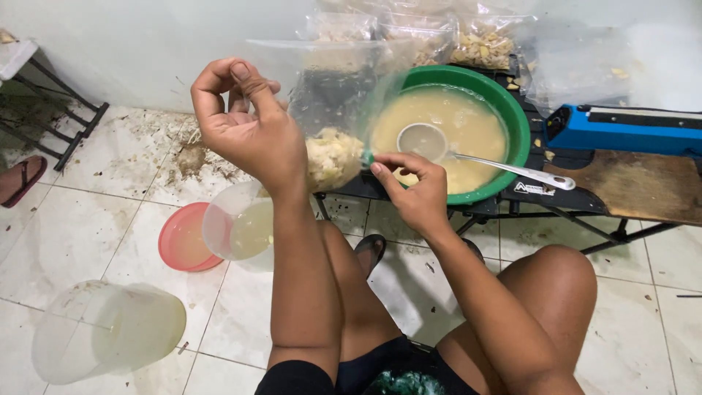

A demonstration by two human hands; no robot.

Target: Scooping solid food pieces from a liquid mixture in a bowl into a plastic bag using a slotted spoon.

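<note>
Floor tiles [88, 241], white and stained, are spreading under everything, and a low black-framed counter [556, 201] is standing on them beyond the person's bare knees. Taking the green basin [521, 124] on that counter as the landmark: it is holding a pale yellow liquid, and a metal ladle [468, 150] is lying in it with its bowl in the liquid and its handle sticking out over the basin's right rim. Behind the basin, sealed clear bags [479, 44] of pale food pieces are piling up against the wall. Right of the basin a blue heat sealer [621, 128] is sitting on a brown wooden board [643, 186].

Far down to the left of the basin, a large clear plastic jar [110, 333] is lying on the floor; nearer the basin, a smaller clear container [238, 219] with yellowish liquid is overlapping a pink lid [183, 238].

Just left of the basin, a clear plastic bag [333, 110] is hanging in the air, its bottom filled with pale yellowish food chunks. The left hand [252, 124] is pinching the bag's top edge, thumb and fingers closed on the plastic. The right hand [413, 186] is gripping the bag's lower corner, touching the basin's near rim, fingers curled narrow around the plastic.
</note>
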